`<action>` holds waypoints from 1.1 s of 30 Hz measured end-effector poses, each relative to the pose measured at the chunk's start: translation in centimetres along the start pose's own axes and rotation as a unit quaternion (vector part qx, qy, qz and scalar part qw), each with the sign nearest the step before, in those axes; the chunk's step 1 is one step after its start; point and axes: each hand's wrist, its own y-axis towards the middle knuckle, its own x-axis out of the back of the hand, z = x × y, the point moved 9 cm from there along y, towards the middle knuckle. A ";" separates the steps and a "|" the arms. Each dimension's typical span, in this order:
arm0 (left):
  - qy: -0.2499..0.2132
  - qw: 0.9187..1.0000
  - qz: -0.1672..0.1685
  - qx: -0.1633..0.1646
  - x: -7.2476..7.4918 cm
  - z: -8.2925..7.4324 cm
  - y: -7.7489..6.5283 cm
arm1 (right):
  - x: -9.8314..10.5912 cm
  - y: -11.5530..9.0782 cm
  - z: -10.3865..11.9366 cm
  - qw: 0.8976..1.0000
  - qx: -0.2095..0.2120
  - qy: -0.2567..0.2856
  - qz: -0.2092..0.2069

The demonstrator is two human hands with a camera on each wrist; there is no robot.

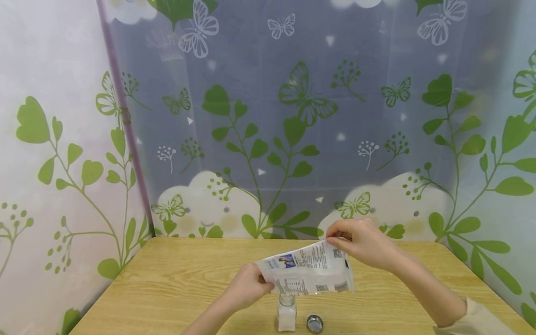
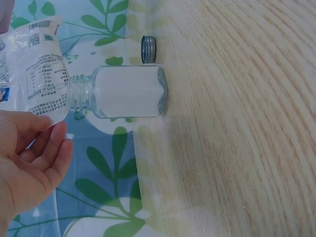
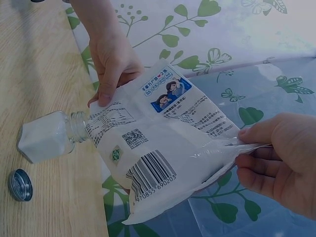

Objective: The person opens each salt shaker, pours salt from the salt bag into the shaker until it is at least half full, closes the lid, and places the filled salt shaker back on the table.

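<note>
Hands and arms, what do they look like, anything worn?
The left hand and right hand are bare, with no gloves or rings visible. A plain cream sleeve shows on the right arm; the visible left forearm has none.

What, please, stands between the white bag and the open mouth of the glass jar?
Nothing visible does. The edge of the white bag is right at the open mouth of the glass jar; the metal cap lies on the table beside the jar, out of the way.
</note>
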 end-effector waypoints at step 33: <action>-0.001 1.000 0.001 -0.001 0.0 0.2 0.0 | 0.0 0.1 0.1 1.000 0.004 -0.002 -0.001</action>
